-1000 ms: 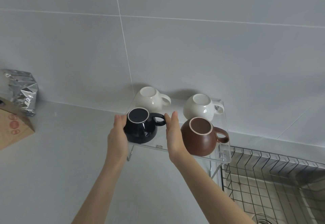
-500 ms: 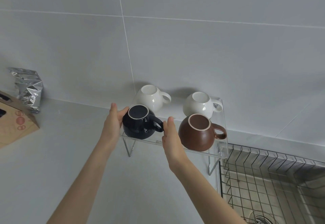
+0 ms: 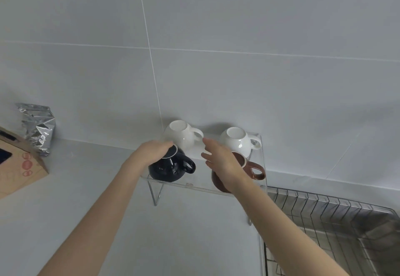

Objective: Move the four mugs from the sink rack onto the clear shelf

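Four mugs stand upside down on the clear shelf (image 3: 194, 185) against the wall. The black mug (image 3: 171, 168) is front left and the brown mug (image 3: 256, 170) front right. Two white mugs sit behind them, one at the back left (image 3: 181, 133) and one at the back right (image 3: 238, 142). My left hand (image 3: 151, 153) lies over the black mug's base, fingertips reaching the back-left white mug. My right hand (image 3: 223, 163) hovers with fingers spread over the brown mug, hiding most of its body, and holds nothing.
The wire sink rack (image 3: 324, 208) lies at the lower right, beside the shelf's right leg. A crumpled foil bag (image 3: 36, 128) and a cardboard box (image 3: 19, 167) stand on the counter at the left. A tiled wall rises directly behind the shelf.
My left hand left the black mug's side and slid over its top. My right hand rose from between the front mugs to above the brown mug, fingers spreading. The mugs stayed put.
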The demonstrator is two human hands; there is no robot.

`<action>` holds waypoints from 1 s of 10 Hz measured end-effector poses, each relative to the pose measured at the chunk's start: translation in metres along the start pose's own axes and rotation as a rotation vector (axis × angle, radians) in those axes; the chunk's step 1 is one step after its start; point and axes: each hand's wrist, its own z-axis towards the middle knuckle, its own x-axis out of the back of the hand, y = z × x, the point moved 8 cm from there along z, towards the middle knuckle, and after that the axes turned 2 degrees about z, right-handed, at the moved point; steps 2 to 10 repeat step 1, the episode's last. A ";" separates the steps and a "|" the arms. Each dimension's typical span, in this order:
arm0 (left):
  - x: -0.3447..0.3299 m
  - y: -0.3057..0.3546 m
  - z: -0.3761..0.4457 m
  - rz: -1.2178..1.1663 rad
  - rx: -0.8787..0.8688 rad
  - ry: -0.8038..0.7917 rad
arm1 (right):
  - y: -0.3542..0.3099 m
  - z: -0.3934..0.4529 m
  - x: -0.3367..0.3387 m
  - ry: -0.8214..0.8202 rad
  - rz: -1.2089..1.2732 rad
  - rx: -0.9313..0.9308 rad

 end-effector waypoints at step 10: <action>0.014 0.043 -0.009 0.044 -0.177 0.071 | -0.054 -0.025 0.028 0.030 -0.055 0.242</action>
